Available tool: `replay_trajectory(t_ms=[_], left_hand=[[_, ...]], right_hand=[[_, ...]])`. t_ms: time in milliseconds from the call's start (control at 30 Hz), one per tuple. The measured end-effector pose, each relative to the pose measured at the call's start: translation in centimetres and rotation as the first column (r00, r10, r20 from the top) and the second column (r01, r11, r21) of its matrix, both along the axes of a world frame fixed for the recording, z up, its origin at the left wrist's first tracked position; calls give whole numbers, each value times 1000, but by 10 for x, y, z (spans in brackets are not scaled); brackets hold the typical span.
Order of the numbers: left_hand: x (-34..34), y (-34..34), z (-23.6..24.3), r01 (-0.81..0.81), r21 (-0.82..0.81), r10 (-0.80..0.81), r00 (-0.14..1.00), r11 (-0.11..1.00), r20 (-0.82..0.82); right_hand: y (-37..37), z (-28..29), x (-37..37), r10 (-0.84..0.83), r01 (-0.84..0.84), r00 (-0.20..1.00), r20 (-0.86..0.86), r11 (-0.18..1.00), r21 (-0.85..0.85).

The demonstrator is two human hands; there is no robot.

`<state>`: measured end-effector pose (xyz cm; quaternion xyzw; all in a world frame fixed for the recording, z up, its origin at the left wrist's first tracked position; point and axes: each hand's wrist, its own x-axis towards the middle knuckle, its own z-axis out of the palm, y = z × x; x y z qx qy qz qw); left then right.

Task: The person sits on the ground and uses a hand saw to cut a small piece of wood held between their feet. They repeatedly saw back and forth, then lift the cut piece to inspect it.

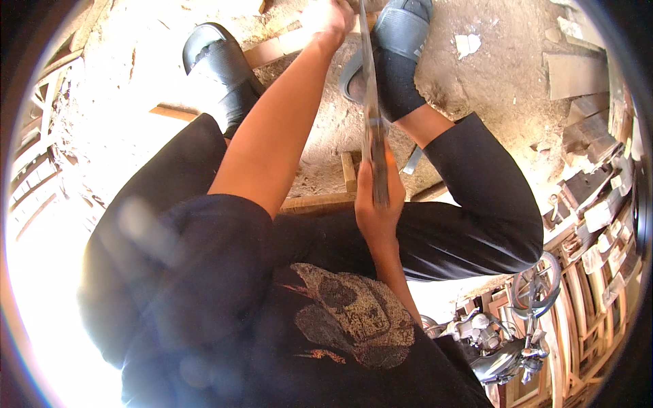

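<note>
Right hand (376, 204) grips long blade (371, 102); left hand (326, 17) outstretched toward wood strip (275, 49).

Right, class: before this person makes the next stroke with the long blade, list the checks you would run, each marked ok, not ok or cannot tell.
1. Right hand wrapped around the near end of the long, narrow metal blade: ok.
2. Left hand steadying something at the far end: cannot tell, glare washes it out.
3. Grey open sandal on the right foot kept away from the blade: not ok, the two sit right beside each other.
4. Black shoe on the left foot away from the blade: ok.
5. Wooden strip under the left hand held firm: cannot tell.
6. Sawdust-covered ground free of loose offcuts: not ok, scraps lie about.
</note>
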<state>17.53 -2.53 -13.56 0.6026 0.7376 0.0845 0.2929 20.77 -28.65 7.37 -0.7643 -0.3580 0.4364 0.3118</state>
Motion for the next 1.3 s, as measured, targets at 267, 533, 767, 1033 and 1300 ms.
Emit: replay_trajectory(t_ms=[267, 533, 767, 1033, 1300], left_hand=[[4, 6, 11, 1, -67, -2, 1000, 998, -10], [6, 1, -2, 44, 17, -43, 998, 999, -50], [4, 7, -12, 71, 24, -66, 988, 997, -142], [-8, 11, -16, 158, 14, -153, 973, 987, -172], [-33, -10, 37, 235, 96, -252, 938, 967, 239]], right_hand=[[12, -11, 0, 33, -32, 999, 22, 998, -51], [-11, -5, -1, 23, -23, 999, 31, 1000, 5], [-16, 0, -2, 12, -23, 996, 85, 991, 134], [35, -25, 2, -101, 106, 993, -55, 989, 99], [23, -29, 16, -291, 330, 915, -281, 938, 104]])
